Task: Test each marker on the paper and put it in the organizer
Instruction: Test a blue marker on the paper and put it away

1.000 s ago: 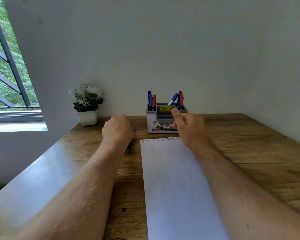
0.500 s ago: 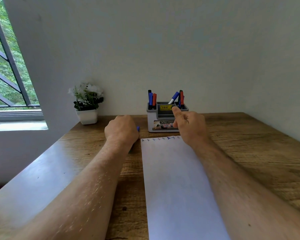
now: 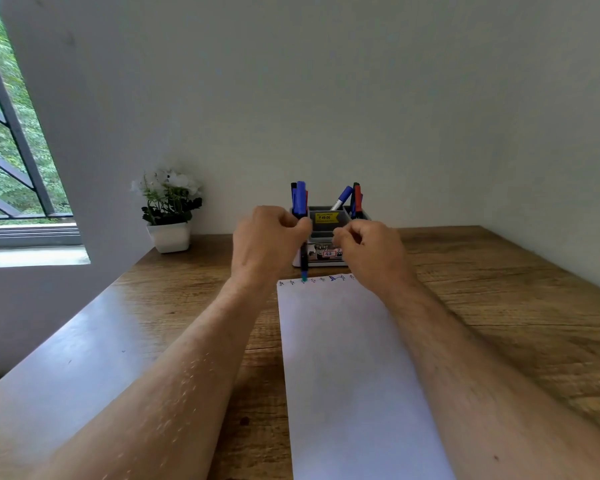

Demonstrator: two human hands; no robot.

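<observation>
A blue marker [image 3: 303, 237] is gripped upright in the curled fingers [image 3: 293, 221] of the left hand [image 3: 264, 244], just left of the middle of the frame, with its blue cap end sticking up above the knuckles and its dark barrel hanging below, the lower tip close over the top edge of the paper [image 3: 347, 368]; whether it touches the sheet cannot be told. The fingers of the right hand [image 3: 368, 251] are loosely curled just to the right, apart from the marker, and nothing can be seen held in them. A row of small scribbles [image 3: 332, 278] is seen along the paper's top edge, so earlier tests appear to be done. Just behind both hands, at the centre of the frame, the organizer [image 3: 326, 233] stands on the wooden desk [image 3: 499, 306], with several blue, red and black markers [image 3: 355, 199] already upright in its outer pockets. The step in hand is judged to be the readying of one more marker for testing. Next, the cap is probably to be pulled off by the right hand, a short mark made beside the others, the cap pressed back and the marker dropped into a free pocket. A small potted plant [image 3: 168, 216] is seen at the left.
</observation>
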